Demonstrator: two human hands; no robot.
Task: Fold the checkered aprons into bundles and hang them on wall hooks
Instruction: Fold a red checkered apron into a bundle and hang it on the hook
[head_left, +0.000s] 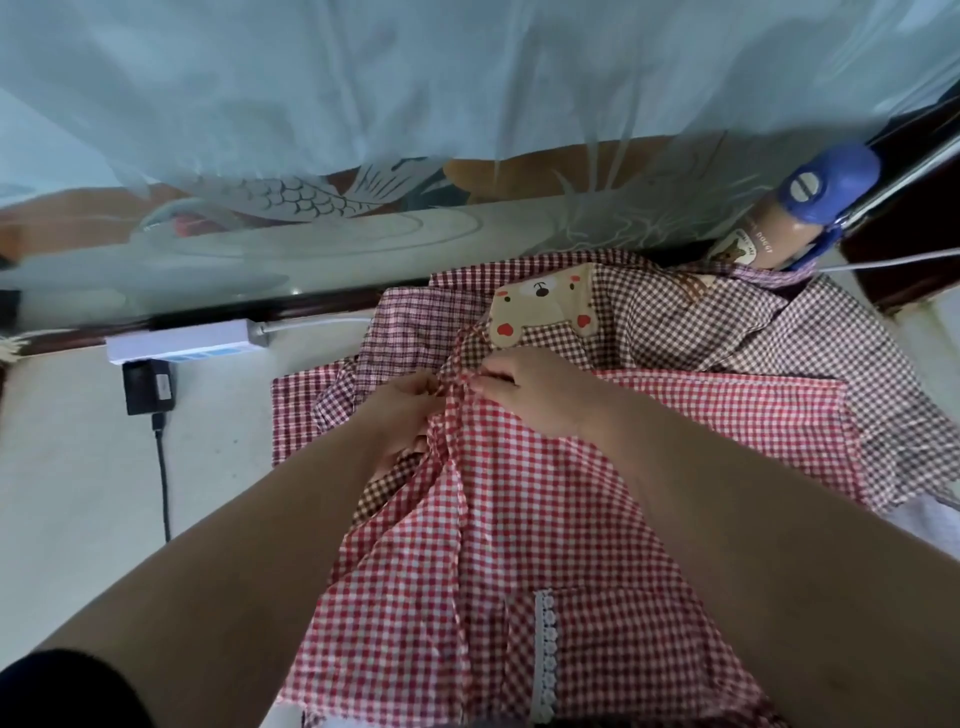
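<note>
One head-worn camera looks steeply down, close over the red-and-white checkered cloth apron (519, 519) filling the lower centre.

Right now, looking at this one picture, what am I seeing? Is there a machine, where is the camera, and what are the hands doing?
No machine here: these are a person's two bare hands, filmed by one wide-angle camera worn on the head, looking forward and down. The left hand and right hand both pinch a gathered fold of the red checkered apron, spread on a pale surface. Behind it lies a brown checkered apron with a bear patch. At left sit a white power strip and a black adapter; at far right, a bottle with a blue cap.
</note>
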